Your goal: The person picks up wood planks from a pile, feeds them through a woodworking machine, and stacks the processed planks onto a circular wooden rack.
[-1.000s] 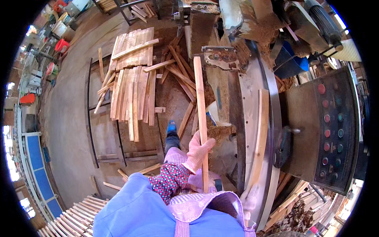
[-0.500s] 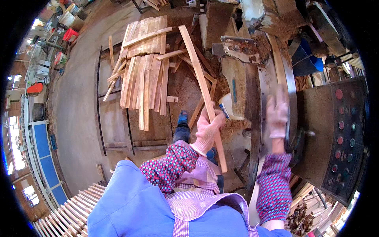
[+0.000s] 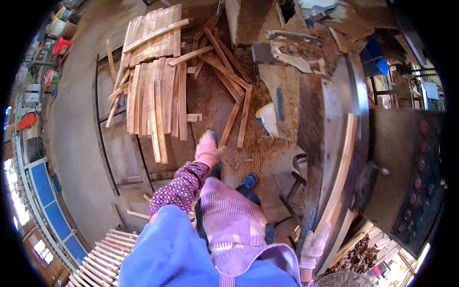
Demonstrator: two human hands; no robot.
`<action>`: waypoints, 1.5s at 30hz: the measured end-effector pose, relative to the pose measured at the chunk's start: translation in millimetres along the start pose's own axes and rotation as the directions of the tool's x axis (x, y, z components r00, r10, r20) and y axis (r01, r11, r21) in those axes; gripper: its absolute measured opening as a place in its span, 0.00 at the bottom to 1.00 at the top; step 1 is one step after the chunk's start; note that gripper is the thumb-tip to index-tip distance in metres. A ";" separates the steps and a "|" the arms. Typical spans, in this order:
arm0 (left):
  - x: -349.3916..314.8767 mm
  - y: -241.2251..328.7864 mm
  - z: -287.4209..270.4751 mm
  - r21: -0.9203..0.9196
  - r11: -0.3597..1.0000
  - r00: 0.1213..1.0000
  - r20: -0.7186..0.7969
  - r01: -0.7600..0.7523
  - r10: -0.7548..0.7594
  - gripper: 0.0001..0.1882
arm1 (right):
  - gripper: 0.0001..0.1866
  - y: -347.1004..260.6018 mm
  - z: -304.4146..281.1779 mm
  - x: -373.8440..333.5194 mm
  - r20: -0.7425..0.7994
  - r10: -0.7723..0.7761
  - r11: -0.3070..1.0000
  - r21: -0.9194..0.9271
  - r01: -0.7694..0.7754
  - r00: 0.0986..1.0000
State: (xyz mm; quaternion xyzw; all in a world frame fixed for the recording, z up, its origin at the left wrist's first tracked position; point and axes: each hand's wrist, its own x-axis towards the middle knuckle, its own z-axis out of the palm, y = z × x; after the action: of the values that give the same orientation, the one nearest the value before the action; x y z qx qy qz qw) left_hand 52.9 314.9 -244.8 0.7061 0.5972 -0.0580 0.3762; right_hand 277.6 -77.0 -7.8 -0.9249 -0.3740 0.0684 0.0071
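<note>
My left hand (image 3: 209, 151), in a pink glove, reaches out over the floor with its thumb apart and nothing in it. Ahead of it lies a stack of wooden strips (image 3: 165, 98). At the right, my right hand (image 3: 314, 245), in a pale glove, is closed around the near end of a long wooden strip (image 3: 340, 172). That strip lies lengthwise along the metal bed (image 3: 333, 115) of a machine; the fingers' undersides are hidden.
Loose strips (image 3: 232, 81) lie crossed on the sawdust-strewn floor beside the stack. A dark control panel (image 3: 416, 167) with several buttons flanks the machine on the right. A white container (image 3: 268, 118) stands near the machine's left side. More strips (image 3: 107, 258) are at lower left.
The strip that my left hand held is out of it, and that hand has moved left. My right hand has come back toward my body; a strip now lies nearer on the machine bed.
</note>
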 end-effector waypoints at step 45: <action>103.5 -141.4 28.7 -0.659 0.734 0.983 0.054 0.167 -0.175 0.29 | 0.23 -206.1 173.9 136.9 0.465 -0.294 0.636 0.747 -0.192 0.835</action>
State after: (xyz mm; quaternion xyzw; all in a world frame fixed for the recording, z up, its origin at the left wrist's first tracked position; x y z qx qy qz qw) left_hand -33.0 380.9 -385.5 0.4702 0.6433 0.1264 0.5908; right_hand 209.6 159.6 -183.3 -0.7600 -0.3213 0.4820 0.2946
